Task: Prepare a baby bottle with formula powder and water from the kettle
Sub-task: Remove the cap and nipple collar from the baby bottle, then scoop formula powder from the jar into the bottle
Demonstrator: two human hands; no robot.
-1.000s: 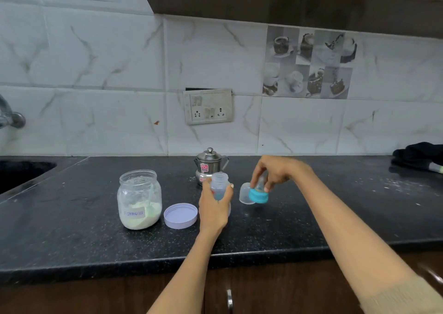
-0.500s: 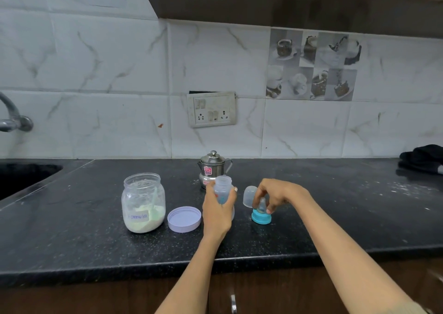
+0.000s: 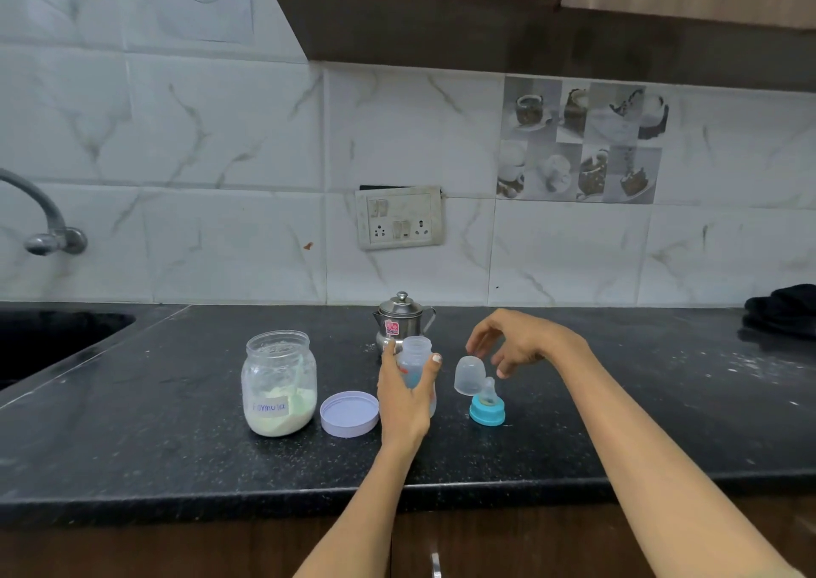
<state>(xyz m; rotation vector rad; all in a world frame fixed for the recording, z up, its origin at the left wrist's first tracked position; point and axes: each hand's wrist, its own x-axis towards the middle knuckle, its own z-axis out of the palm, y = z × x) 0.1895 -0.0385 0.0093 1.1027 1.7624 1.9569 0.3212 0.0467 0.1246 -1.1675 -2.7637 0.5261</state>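
Note:
My left hand grips the clear, topless baby bottle, which stands upright on the black counter. Just behind the bottle stands a small steel kettle with its lid on. To the bottle's right, the blue collar with its teat stands on the counter, and the clear dome cap rests beside it. My right hand hovers just above them, fingers loosely curved, holding nothing. The open glass jar of formula powder is at the left, with its lilac lid lying next to it.
A dark sink and a wall tap are at the far left. A black cloth lies at the counter's far right, with white specks near it. A socket plate is on the tiled wall behind.
My right hand set the blue collar with its teat down on the counter, let go and lifted away. My left hand kept hold of the bottle.

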